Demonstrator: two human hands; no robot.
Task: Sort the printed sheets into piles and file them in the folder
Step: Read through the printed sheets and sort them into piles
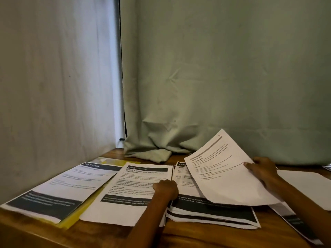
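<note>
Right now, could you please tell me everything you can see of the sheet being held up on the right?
The sheet is white paper printed in black: a grey bar near its top edge, then short blocks of text too blurred to read. It is lifted and tilted, top corner toward the curtain, lower edge curling above the stack on the table. The right hand pinches its right edge, thumb on the printed face. The left hand does not touch it.

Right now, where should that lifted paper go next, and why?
Probably onto a matching pile. The right hand holds the lifted white printed sheet above the thick middle stack of sheets, while the left hand rests on the neighbouring dark-banded printed page.
</note>
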